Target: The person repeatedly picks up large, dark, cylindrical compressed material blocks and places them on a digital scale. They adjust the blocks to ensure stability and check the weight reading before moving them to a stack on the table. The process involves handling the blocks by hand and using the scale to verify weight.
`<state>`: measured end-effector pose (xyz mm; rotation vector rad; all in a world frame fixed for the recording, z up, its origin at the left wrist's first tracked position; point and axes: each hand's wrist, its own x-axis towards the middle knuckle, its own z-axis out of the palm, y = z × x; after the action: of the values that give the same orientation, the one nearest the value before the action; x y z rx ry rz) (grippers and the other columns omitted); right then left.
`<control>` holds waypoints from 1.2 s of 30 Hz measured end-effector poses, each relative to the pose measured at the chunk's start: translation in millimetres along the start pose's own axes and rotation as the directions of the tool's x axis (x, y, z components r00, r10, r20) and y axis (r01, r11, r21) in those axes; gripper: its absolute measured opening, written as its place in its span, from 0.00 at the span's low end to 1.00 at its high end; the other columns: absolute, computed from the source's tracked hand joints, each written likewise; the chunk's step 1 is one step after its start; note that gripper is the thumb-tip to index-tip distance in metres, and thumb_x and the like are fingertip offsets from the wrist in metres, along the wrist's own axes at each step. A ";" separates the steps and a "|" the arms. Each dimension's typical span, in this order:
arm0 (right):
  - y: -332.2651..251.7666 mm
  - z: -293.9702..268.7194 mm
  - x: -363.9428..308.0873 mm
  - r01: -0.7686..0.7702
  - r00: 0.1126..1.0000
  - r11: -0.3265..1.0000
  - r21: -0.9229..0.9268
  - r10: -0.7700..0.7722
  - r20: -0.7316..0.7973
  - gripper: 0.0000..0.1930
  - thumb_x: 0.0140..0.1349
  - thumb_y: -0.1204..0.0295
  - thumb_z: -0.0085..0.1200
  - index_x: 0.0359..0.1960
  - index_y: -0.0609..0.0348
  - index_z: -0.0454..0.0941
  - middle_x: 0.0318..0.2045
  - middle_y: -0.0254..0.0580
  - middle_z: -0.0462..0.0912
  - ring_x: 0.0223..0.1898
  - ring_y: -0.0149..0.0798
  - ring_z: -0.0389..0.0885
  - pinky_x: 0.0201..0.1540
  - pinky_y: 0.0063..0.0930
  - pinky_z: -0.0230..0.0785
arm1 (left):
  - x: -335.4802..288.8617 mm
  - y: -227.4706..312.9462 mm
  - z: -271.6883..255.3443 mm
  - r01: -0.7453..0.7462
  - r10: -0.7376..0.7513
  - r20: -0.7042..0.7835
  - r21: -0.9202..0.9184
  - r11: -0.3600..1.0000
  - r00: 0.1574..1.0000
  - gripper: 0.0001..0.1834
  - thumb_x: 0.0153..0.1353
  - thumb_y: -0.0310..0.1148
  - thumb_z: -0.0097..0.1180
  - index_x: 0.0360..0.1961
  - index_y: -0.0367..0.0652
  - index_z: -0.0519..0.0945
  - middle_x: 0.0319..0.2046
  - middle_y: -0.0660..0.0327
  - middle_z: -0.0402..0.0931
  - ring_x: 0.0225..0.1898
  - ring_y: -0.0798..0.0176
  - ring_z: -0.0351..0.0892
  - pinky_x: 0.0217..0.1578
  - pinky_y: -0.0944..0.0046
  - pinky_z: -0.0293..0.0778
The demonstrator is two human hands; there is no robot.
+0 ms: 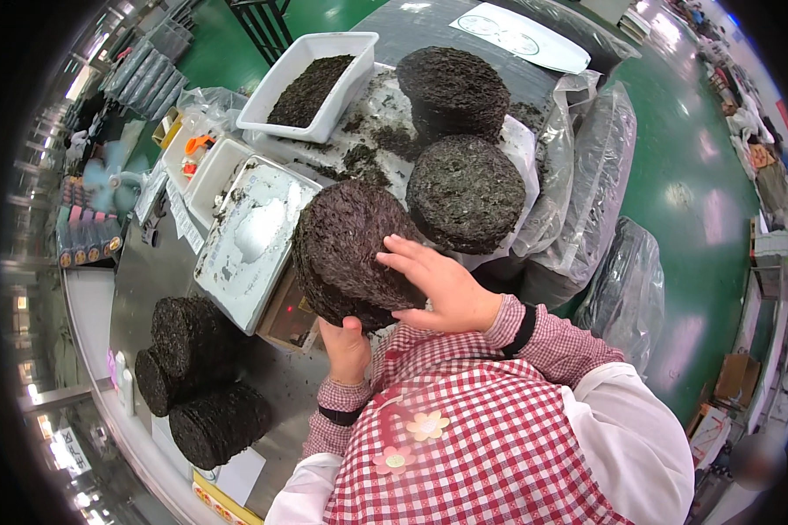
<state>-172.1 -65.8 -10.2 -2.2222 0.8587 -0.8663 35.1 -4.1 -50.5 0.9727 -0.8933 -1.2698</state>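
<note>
Between my two hands is a thick round stack of dark dried seaweed (346,236), tilted, in front of my apron. My left hand (346,350) grips its lower near edge, thumb up, with the other fingers mostly hidden beneath. My right hand (442,284) presses on its right side, fingers somewhat apart. Just beyond my right hand sits another round seaweed stack (466,192), with a further stack (453,92) behind it. To the left of the held stack is a weighing scale (258,232) with a metal pan and a small red light on its front.
A white tub (363,66) of loose seaweed bits stands at the back. Several smaller seaweed rolls (219,424) lie at the lower left. Large clear plastic bags (587,192) of dark goods stand on the right. Small white bins (219,175) hold an orange tool (200,143).
</note>
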 end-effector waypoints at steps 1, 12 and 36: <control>-3.8 5.2 -3.2 -0.046 0.999 0.998 -0.038 0.047 0.018 0.43 0.52 0.65 0.68 0.69 0.60 0.60 0.68 0.60 0.61 0.69 0.56 0.62 0.68 0.46 0.59 | -2.0 -3.7 -0.9 0.018 -0.016 -0.027 0.087 0.996 1.000 0.43 0.61 0.47 0.65 0.68 0.38 0.58 0.65 0.54 0.62 0.63 0.55 0.68 0.62 0.54 0.67; 90.2 -41.9 -25.5 -0.700 0.484 0.706 -0.112 0.353 -0.801 0.35 0.60 0.67 0.61 0.65 0.70 0.59 0.61 0.63 0.68 0.65 0.56 0.64 0.69 0.45 0.55 | 2.0 -1.4 -9.5 0.074 -0.075 -0.183 -0.008 0.997 0.980 0.32 0.72 0.51 0.48 0.67 0.41 0.62 0.64 0.59 0.66 0.64 0.55 0.68 0.62 0.49 0.67; 50.6 -53.4 -34.9 0.271 0.461 0.216 0.938 0.826 -0.324 0.22 0.72 0.73 0.45 0.66 0.57 0.62 0.60 0.40 0.74 0.60 0.41 0.73 0.64 0.41 0.65 | 5.7 28.8 15.2 0.049 -0.258 -0.261 -0.609 0.792 0.930 0.15 0.71 0.28 0.49 0.55 0.31 0.72 0.53 0.45 0.75 0.53 0.48 0.77 0.53 0.52 0.72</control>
<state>-249.2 -86.6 -26.0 -0.2822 0.7825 -1.6672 31.4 -10.0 -18.2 0.7215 -0.1154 -1.3546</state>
